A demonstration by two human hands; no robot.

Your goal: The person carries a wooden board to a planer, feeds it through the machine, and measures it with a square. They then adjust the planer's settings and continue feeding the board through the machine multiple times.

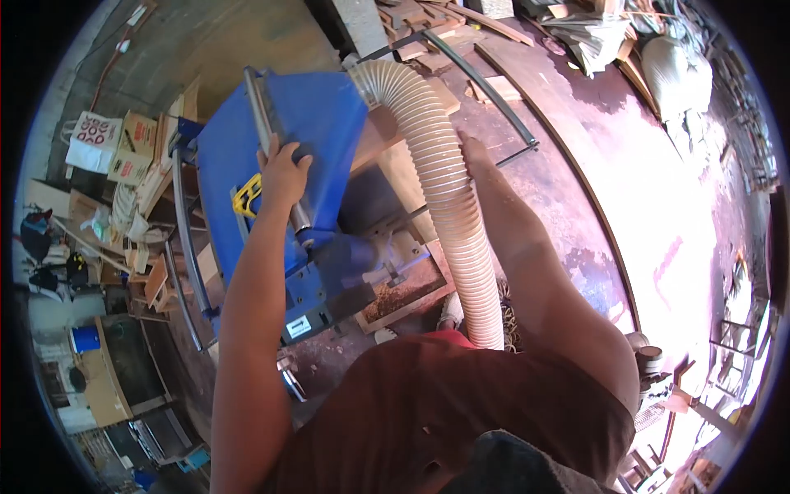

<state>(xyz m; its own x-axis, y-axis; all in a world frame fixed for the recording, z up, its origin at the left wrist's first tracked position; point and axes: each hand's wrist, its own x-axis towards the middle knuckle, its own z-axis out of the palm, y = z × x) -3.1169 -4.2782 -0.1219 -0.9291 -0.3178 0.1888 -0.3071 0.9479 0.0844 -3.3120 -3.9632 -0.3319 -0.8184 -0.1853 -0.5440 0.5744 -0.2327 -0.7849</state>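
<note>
A blue machine [331, 107] with a long metal roller [260, 111] along its top stands in front of me. My left hand [284, 174] lies over the middle of that roller, its fingers curled on it and the thumb toward the right. A yellow part [247, 196] sits on the blue surface just left of my wrist. A ribbed, see-through hose [440, 169] arches from the machine's far right corner down to my body. My right hand [473, 156] is closed against the hose's right side. Part of that hand is hidden behind the hose.
A dark metal frame [485, 86] juts out past the hose. Wood pieces [415, 20] and sacks [671, 70] lie farther back. Cartons [136, 146] stand at the left. Below the machine is a wooden frame with shavings [403, 296].
</note>
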